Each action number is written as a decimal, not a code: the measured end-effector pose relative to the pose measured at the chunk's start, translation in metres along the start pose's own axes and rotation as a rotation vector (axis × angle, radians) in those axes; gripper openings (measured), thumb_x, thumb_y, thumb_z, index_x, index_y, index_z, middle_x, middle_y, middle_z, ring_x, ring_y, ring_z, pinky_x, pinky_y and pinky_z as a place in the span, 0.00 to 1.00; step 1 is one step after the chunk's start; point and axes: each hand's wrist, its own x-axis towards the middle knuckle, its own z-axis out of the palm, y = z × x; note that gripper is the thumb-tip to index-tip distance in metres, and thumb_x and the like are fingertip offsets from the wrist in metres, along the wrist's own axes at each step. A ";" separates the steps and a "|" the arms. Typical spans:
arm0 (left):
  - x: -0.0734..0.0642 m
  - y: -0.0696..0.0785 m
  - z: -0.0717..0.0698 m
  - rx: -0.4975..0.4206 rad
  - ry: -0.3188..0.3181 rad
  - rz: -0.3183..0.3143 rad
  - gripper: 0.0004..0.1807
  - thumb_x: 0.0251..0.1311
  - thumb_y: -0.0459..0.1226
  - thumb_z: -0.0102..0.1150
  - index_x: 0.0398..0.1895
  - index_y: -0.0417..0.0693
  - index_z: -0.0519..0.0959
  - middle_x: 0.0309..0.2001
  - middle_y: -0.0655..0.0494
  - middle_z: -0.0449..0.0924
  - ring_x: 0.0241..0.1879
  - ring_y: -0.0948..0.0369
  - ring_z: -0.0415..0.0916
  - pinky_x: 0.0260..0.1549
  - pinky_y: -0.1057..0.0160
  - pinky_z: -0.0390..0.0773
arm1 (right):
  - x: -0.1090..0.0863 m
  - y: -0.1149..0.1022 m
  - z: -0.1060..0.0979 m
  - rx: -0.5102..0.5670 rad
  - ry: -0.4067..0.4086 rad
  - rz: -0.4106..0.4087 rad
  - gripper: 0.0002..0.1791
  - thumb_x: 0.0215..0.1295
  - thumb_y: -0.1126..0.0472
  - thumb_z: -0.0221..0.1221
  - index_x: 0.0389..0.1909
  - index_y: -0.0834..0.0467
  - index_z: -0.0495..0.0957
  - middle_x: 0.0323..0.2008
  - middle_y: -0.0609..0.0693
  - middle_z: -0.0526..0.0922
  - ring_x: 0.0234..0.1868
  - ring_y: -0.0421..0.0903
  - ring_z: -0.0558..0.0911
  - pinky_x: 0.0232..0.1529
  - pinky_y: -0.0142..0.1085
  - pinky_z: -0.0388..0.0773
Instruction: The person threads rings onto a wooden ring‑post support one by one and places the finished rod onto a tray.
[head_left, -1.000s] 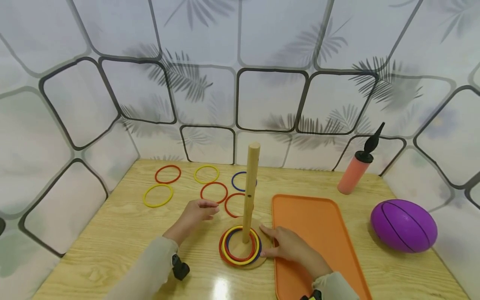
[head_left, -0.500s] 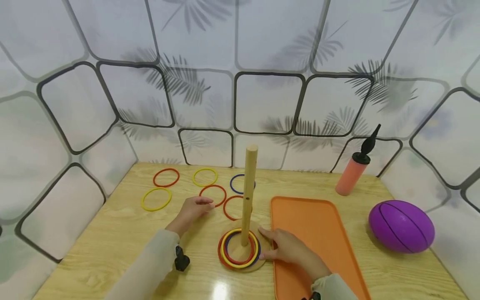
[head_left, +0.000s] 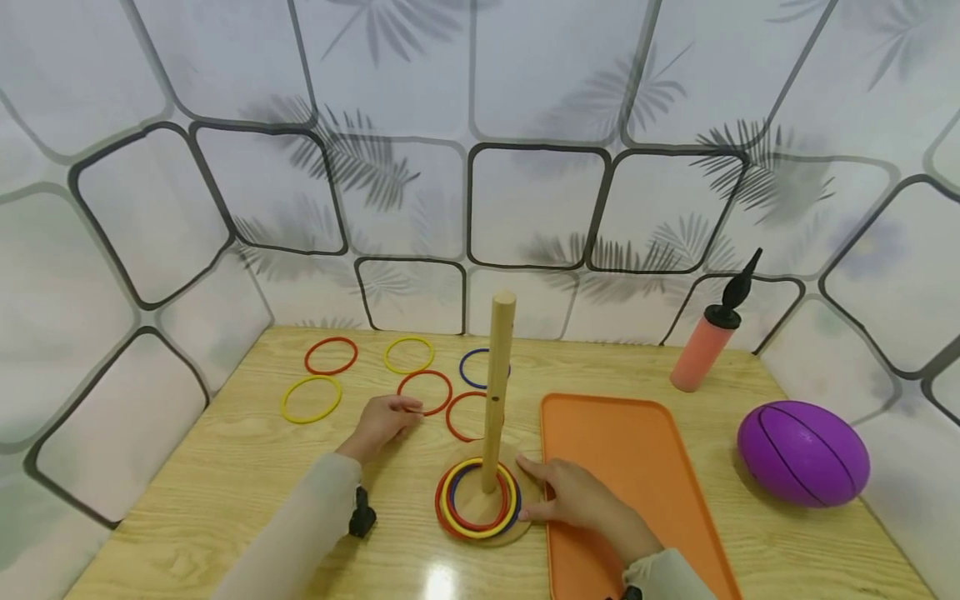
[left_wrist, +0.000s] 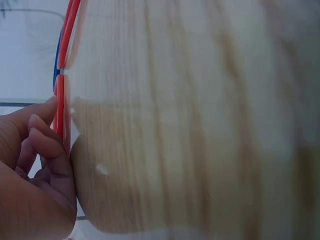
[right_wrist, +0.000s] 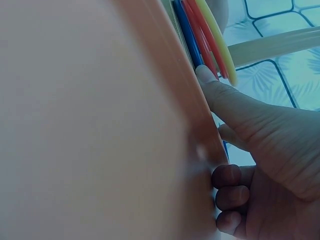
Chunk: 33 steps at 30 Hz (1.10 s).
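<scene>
A wooden ring-toss stand with an upright peg [head_left: 498,375] has several red, yellow and blue rings [head_left: 480,529] lying stacked round its foot. My right hand [head_left: 577,496] holds the round base [head_left: 532,487] at its right edge, thumb and index finger spread along it; its other fingers curl below in the right wrist view. My left hand [head_left: 381,427] is at the near edge of a red ring [head_left: 450,383] lying on the table, its fingertips pinching the rim. In the left wrist view, the fingers [left_wrist: 47,145] partly hide that red ring [left_wrist: 60,110].
Other loose rings lie on the table: a red ring [head_left: 470,435], a blue ring [head_left: 462,373], yellow rings and another red one. An orange tray [head_left: 607,417] is right of the stand. Farther right are a pink hand pump [head_left: 701,350] and a purple ball [head_left: 802,454].
My left hand has moved slightly left and down to the red ring's near rim, its fingertips closing there. My right hand stays on the base. The head view has shifted slightly.
</scene>
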 end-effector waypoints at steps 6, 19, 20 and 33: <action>0.003 0.000 0.003 0.076 0.038 -0.012 0.10 0.52 0.29 0.67 0.39 0.35 0.84 0.33 0.51 0.83 0.16 0.66 0.66 0.17 0.69 0.68 | 0.000 0.000 0.000 -0.014 0.002 0.005 0.46 0.49 0.39 0.66 0.66 0.59 0.66 0.23 0.44 0.66 0.23 0.37 0.63 0.25 0.32 0.63; 0.003 0.001 0.003 0.242 0.087 0.027 0.05 0.51 0.33 0.69 0.31 0.39 0.86 0.35 0.49 0.84 0.22 0.64 0.69 0.21 0.68 0.70 | 0.000 0.002 0.002 -0.024 0.000 -0.005 0.46 0.50 0.37 0.65 0.66 0.59 0.66 0.24 0.44 0.66 0.24 0.37 0.63 0.26 0.32 0.63; 0.002 0.001 0.003 0.256 0.088 0.036 0.05 0.51 0.33 0.69 0.30 0.40 0.86 0.36 0.49 0.84 0.23 0.64 0.70 0.22 0.68 0.70 | 0.000 0.002 0.002 -0.027 -0.001 -0.006 0.46 0.50 0.37 0.65 0.66 0.59 0.66 0.24 0.44 0.66 0.24 0.37 0.63 0.26 0.32 0.63; -0.009 -0.003 0.002 0.319 0.096 0.110 0.03 0.52 0.34 0.68 0.27 0.41 0.86 0.36 0.50 0.85 0.38 0.58 0.77 0.36 0.65 0.72 | 0.000 0.000 0.001 -0.031 0.007 -0.006 0.45 0.50 0.39 0.66 0.66 0.59 0.67 0.24 0.43 0.67 0.24 0.36 0.64 0.26 0.31 0.63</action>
